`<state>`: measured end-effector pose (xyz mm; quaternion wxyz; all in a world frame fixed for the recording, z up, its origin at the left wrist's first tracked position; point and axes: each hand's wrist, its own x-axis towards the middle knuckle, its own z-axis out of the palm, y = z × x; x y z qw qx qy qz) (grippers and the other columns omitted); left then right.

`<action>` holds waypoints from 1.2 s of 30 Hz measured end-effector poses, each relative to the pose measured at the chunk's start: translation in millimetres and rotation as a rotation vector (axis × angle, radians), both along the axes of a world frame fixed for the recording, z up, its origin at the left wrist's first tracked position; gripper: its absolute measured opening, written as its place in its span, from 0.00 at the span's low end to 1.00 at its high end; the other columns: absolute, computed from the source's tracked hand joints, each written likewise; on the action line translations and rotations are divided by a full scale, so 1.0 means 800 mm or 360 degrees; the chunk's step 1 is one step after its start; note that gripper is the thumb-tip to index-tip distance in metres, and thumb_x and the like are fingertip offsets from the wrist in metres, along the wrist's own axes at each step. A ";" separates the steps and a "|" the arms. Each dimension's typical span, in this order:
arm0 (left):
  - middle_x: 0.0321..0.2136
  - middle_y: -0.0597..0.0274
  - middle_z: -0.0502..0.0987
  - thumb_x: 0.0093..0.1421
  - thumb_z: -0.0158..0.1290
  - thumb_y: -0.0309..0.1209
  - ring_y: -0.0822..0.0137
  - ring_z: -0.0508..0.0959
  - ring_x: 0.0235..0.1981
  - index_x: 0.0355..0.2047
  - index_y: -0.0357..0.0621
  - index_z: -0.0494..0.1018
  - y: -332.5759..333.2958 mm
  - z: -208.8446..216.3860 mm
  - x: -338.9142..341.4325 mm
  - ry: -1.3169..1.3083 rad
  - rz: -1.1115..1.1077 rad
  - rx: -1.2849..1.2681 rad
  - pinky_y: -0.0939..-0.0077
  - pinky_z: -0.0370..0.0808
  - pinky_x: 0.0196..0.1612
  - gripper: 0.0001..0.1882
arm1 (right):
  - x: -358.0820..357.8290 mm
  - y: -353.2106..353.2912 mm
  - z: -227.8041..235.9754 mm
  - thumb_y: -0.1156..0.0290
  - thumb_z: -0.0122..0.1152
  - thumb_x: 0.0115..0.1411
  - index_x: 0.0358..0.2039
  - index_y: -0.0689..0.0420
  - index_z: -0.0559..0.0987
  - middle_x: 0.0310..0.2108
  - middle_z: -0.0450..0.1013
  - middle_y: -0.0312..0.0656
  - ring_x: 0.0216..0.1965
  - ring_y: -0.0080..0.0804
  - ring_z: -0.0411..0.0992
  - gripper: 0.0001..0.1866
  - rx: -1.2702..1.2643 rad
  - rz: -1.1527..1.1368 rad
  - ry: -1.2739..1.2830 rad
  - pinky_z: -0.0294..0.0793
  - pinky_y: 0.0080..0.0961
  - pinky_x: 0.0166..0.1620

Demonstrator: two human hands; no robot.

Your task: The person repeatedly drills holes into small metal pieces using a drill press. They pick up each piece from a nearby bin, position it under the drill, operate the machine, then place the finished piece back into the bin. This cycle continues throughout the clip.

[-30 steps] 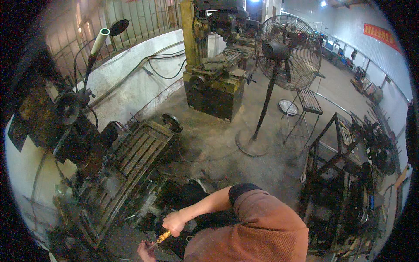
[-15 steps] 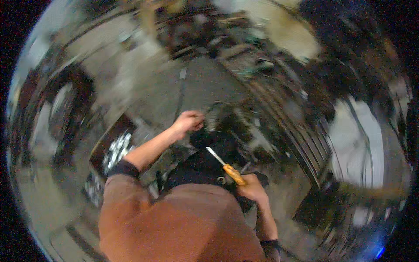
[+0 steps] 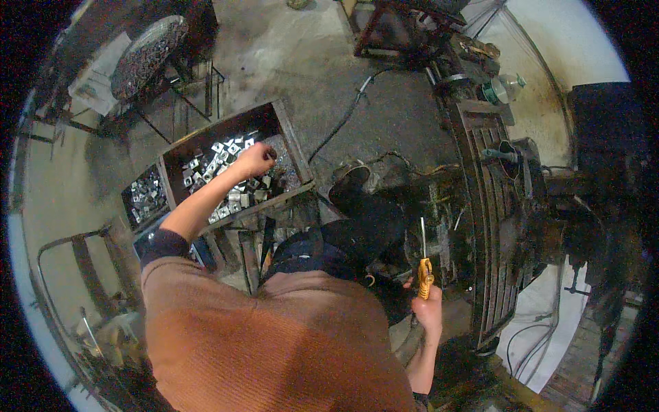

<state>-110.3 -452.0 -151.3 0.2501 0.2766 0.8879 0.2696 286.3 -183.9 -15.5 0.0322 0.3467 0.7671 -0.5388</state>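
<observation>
My left hand hovers over the right part of a shallow wooden box. Its fingers are curled together, and whatever they may hold is hidden. Small silvery metal blocks, some with holes, lie heaped in the box under and beside my left forearm. On the right, my right hand is closed around a yellow air blow gun. The gun's thin metal nozzle points away from me, apart from the box and the bench.
Left of the box, a smaller bin holds more metal pieces. A slatted metal machine table runs along my right, with a greenish clear bottle beyond. A dark hose crosses the floor. A round tray stands far left.
My view has turned left, bringing the box in front of me. My left hand has moved over the box. The blow gun, still in my right hand, has swung more upright in the picture.
</observation>
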 end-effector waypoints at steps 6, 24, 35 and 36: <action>0.28 0.55 0.76 0.41 0.51 0.33 0.58 0.76 0.33 0.25 0.45 0.74 0.018 -0.048 0.007 0.0479 -0.0431 -0.0799 0.67 0.72 0.32 0.10 | -0.004 -0.014 0.007 0.80 0.50 0.33 0.29 0.61 0.73 0.23 0.67 0.31 0.21 0.17 0.62 0.16 0.0011 -0.0068 -0.0103 0.61 0.15 0.24; 0.35 0.50 0.72 0.39 0.52 0.33 0.59 0.73 0.36 0.37 0.35 0.68 0.004 -0.146 -0.032 -0.0114 -0.0186 -0.0571 0.68 0.70 0.35 0.22 | 0.029 -0.015 -0.014 0.79 0.47 0.31 0.30 0.65 0.73 0.29 0.71 0.38 0.34 0.24 0.68 0.19 0.0210 -0.0087 -0.0115 0.64 0.18 0.40; 0.16 0.74 0.63 0.49 0.49 0.30 0.80 0.61 0.16 0.25 0.47 0.67 0.040 0.084 0.005 -0.1247 0.0868 0.1222 0.86 0.58 0.18 0.03 | 0.008 -0.021 -0.030 0.73 0.54 0.33 0.31 0.60 0.72 0.16 0.63 0.36 0.18 0.24 0.61 0.19 0.0261 0.0136 0.0106 0.62 0.20 0.23; 0.16 0.74 0.63 0.49 0.49 0.30 0.80 0.61 0.16 0.26 0.48 0.67 0.056 0.097 0.015 -0.1291 0.0923 0.1295 0.86 0.59 0.18 0.03 | -0.002 -0.025 -0.020 0.72 0.56 0.33 0.31 0.59 0.72 0.16 0.64 0.39 0.18 0.28 0.63 0.19 0.0333 0.0211 0.0077 0.64 0.23 0.24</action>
